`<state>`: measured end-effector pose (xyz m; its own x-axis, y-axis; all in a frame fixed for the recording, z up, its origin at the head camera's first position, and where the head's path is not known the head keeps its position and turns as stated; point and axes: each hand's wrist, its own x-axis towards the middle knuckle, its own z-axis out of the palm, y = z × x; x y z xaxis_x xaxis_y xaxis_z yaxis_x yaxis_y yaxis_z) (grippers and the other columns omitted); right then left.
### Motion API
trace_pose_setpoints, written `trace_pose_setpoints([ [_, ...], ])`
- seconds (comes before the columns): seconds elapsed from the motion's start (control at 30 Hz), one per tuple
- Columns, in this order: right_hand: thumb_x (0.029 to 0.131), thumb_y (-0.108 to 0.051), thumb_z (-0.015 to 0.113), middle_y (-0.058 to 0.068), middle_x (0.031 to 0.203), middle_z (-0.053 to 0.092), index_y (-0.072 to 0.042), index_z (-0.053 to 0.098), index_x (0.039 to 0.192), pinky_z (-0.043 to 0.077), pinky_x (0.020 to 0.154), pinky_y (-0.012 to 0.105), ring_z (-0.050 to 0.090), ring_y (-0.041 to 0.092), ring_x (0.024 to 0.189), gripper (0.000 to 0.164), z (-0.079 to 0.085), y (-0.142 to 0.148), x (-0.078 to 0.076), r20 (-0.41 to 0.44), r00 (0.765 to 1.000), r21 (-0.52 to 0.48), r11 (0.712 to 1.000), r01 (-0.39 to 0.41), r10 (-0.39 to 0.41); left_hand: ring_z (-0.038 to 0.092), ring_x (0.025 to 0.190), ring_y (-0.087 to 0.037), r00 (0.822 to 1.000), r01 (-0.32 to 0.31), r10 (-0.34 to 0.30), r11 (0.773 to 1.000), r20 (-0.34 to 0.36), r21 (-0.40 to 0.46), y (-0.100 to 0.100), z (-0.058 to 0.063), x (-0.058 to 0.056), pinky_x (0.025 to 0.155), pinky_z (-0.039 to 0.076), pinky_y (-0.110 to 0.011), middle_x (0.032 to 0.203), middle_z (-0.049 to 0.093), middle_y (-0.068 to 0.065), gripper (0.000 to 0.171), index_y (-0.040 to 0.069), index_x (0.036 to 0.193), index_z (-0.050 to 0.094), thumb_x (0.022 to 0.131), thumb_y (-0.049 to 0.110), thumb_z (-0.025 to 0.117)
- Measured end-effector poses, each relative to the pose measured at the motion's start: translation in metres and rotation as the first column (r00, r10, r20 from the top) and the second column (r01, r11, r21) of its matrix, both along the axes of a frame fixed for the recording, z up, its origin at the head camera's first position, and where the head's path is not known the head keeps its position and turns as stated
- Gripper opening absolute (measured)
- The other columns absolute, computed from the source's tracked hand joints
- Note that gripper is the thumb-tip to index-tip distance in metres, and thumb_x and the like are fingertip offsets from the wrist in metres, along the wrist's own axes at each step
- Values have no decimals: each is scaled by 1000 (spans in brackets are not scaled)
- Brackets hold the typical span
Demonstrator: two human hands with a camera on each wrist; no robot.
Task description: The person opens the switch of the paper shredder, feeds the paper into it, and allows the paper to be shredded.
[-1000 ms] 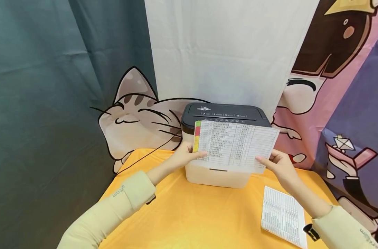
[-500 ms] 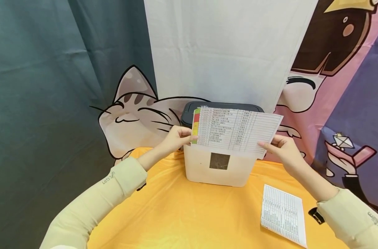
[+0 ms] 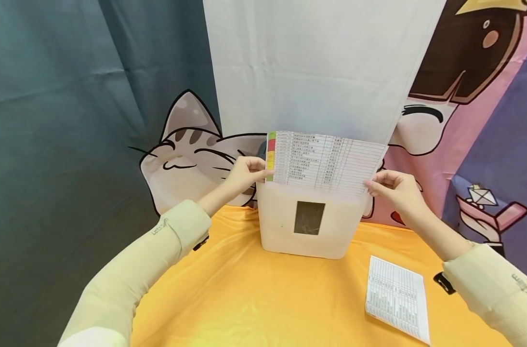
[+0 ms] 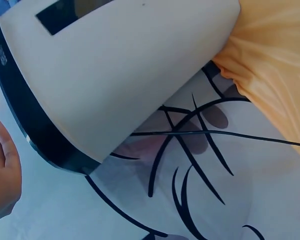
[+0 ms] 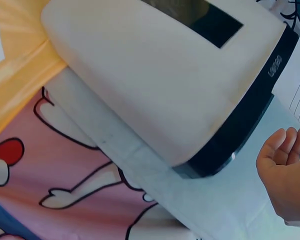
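A printed sheet of paper (image 3: 324, 161), ruled as a table with a coloured strip down its left edge, is held upright and slightly tilted between both hands. My left hand (image 3: 243, 177) pinches its lower left edge, while my right hand (image 3: 398, 192) pinches the lower right corner. Behind and below the sheet stands a paper shredder (image 3: 276, 221) with a white bin and dark window. In the head view the sheet hides most of its black top; the right wrist view shows that black top (image 5: 240, 130), with the sheet's edge just beyond it.
A second printed sheet (image 3: 397, 299) lies on the yellow cloth (image 3: 246, 299) at the right, near my right forearm. A cartoon-printed curtain (image 3: 181, 168) hangs close behind the shredder. In the left wrist view a thin black cord (image 4: 230, 134) runs from beside the bin.
Both hands have raised the sheet, from in front of the shredder's bin to over its black top. The bin's window has come into view. The second sheet has stayed put.
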<state>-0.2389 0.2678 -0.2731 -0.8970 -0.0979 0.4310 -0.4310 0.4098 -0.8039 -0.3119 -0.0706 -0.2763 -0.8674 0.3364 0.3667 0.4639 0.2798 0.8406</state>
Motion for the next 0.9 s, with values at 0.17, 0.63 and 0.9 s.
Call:
trace_pose_setpoints([
  [0.17,82,-15,62,-20,64,58,2,59,83,43,58,10,55,-2,60,18,12,-3,-12,-81,993,140,985,100,-89,57,67,-13,998,-39,40,999,-47,8,1,10,-9,64,49,-25,73,66,-6,17,-1,82,66,77,16,67],
  [0.63,77,-5,65,21,73,65,2,62,74,30,54,1,35,-22,56,9,32,-12,-44,-448,856,310,853,419,-258,51,65,-7,973,-204,210,976,-98,72,25,25,-46,59,42,-19,84,67,-13,18,0,85,68,79,17,65],
  [0.9,81,-10,62,21,78,65,2,63,77,33,54,7,51,-3,57,12,24,-17,-62,-393,854,260,850,457,-339,63,76,-18,948,-261,267,964,-171,52,36,22,-53,65,46,-21,89,67,-16,21,-1,88,66,80,19,63],
])
